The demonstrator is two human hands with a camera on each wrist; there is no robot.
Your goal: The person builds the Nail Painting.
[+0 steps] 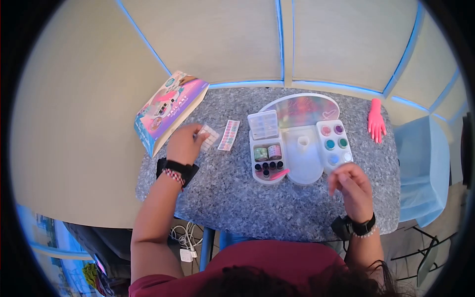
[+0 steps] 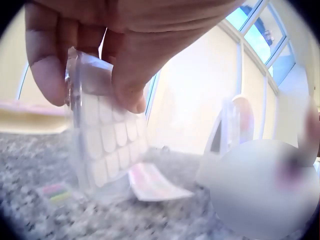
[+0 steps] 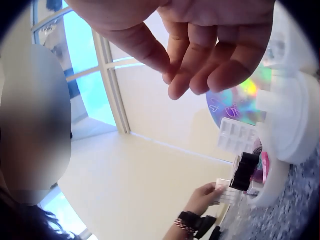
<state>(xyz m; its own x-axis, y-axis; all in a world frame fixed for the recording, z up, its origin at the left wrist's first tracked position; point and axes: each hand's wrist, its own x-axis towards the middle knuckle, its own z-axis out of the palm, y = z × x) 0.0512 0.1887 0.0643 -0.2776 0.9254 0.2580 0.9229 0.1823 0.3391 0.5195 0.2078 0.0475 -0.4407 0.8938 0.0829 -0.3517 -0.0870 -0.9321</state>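
My left hand (image 1: 182,143) pinches a clear plastic pack of white false nails (image 2: 111,132) between thumb and fingers. The pack is upright in the left wrist view, close over the granite-patterned table, its nails set in rows. A sheet of nail stickers (image 1: 229,135) lies just right of that hand. My right hand (image 1: 354,190) is in the air near the front of the white nail-art case (image 1: 304,171), holding nothing. Its fingers (image 3: 200,60) are loosely bent in the right wrist view. Pots of coloured glitter (image 1: 330,144) sit in the case's right wing, just beyond this hand.
A nail art box (image 1: 170,111) leans at the table's back left. Small dark-capped bottles (image 1: 266,173), tape rolls (image 1: 274,151) and a clear divided tray (image 1: 263,124) occupy the case's left wing. A pink model hand (image 1: 376,121) lies at the right edge, beside a blue-covered chair (image 1: 420,168).
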